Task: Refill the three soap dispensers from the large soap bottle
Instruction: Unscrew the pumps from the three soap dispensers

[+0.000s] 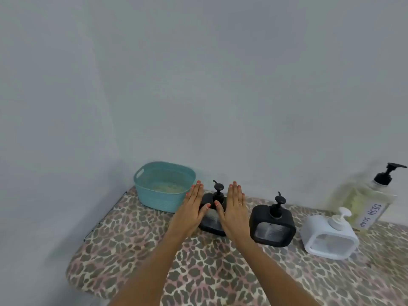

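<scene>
Now both flat, spread hands, left hand (191, 209) and right hand (235, 212), flank a black pump dispenser (212, 219) with a clear window.

left hand (191, 209) & right hand (234, 209) flat, flanking black dispenser (212, 219)

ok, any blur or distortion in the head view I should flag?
Head view: the large soap bottle at the right edge is motion-smeared, though its DISH SOAP label stays readable; wide-angle bending tilts it; lighting is flat and dim, with no glare; both hands and the dispensers are fairly sharp.
</scene>
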The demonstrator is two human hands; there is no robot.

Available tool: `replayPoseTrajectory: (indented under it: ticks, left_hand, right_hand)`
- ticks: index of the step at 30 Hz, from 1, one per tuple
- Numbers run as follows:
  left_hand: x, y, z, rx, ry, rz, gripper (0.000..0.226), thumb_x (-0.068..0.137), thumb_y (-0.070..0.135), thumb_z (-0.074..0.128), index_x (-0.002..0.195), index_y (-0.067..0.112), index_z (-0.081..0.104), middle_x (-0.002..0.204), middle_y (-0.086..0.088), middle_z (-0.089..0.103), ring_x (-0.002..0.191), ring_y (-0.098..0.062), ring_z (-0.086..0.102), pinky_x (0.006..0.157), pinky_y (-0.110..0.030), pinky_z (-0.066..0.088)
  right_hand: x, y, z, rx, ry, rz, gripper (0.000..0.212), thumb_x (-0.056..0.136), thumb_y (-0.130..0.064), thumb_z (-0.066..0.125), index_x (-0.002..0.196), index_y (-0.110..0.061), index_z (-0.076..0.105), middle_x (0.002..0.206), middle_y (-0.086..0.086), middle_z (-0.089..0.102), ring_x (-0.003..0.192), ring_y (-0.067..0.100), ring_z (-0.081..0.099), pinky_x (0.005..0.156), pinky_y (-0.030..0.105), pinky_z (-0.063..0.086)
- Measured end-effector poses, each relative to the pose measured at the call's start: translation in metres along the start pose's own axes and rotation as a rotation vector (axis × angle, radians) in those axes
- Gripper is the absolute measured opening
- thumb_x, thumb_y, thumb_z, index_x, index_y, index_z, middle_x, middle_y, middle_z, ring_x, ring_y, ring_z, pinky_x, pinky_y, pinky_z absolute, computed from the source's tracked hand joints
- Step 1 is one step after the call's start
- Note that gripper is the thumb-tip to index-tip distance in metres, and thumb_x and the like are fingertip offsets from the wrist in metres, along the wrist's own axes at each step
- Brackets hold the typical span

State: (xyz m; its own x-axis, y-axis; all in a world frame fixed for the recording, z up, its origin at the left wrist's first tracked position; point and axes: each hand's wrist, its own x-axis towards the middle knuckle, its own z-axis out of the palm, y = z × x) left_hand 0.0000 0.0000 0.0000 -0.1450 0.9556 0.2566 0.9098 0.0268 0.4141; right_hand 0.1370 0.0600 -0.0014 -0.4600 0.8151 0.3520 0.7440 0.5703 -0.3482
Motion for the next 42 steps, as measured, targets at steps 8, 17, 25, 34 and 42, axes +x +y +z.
replayPoseTrajectory:
  ticks: [8, 17, 25, 34, 42]
  left_hand:
    - [0.019, -0.013, -0.004, -0.211, -0.181, 0.006, 0.07, 0.094, 0.036, 0.044, 0.147, 0.013, 0.005, 0.156, 0.0, 0.004, 0.143, -0.01, 0.007, 0.11, -0.016, 0.007]
    - [0.04, -0.02, -0.007, -0.499, -0.249, -0.047, 0.064, 0.078, 0.015, 0.072, 0.134, 0.015, 0.041, 0.134, -0.003, 0.05, 0.123, -0.013, 0.047, 0.104, -0.024, 0.037]
    - [0.046, -0.024, -0.007, -0.673, -0.323, -0.128, 0.065, 0.076, 0.009, 0.072, 0.134, 0.012, 0.042, 0.135, -0.003, 0.049, 0.124, -0.013, 0.045, 0.104, -0.022, 0.037]
    - [0.047, -0.024, -0.008, -0.714, -0.359, -0.172, 0.069, 0.077, 0.01, 0.072, 0.137, 0.009, 0.039, 0.138, -0.004, 0.048, 0.127, -0.015, 0.045, 0.108, -0.03, 0.036]
    - [0.047, -0.023, -0.009, -0.712, -0.355, -0.182, 0.07, 0.077, 0.008, 0.071, 0.138, 0.01, 0.037, 0.141, -0.004, 0.044, 0.129, -0.013, 0.042, 0.108, -0.024, 0.033]
  right_hand:
    - [0.011, -0.006, 0.001, 0.265, 0.051, 0.053, 0.044, 0.093, -0.035, 0.051, 0.128, -0.008, 0.051, 0.128, 0.009, 0.054, 0.117, 0.024, 0.05, 0.094, 0.033, 0.042]
    - [0.027, -0.01, -0.016, 0.427, -0.007, 0.148, 0.031, 0.078, -0.03, 0.072, 0.092, -0.004, 0.063, 0.091, -0.001, 0.044, 0.083, 0.017, 0.048, 0.07, 0.02, 0.034]
    - [0.042, -0.004, -0.021, 0.342, -0.159, 0.088, 0.033, 0.084, -0.027, 0.067, 0.103, 0.0, 0.064, 0.098, 0.009, 0.052, 0.078, 0.013, 0.044, 0.059, 0.001, 0.034]
    - [0.045, 0.001, -0.024, 0.392, -0.214, -0.009, 0.031, 0.086, -0.019, 0.064, 0.106, 0.004, 0.064, 0.106, 0.016, 0.056, 0.083, 0.016, 0.047, 0.064, 0.01, 0.033]
    - [0.055, 0.013, -0.036, 0.469, -0.394, -0.099, 0.026, 0.086, -0.008, 0.062, 0.112, -0.004, 0.062, 0.109, 0.012, 0.064, 0.1, 0.024, 0.059, 0.092, 0.032, 0.046]
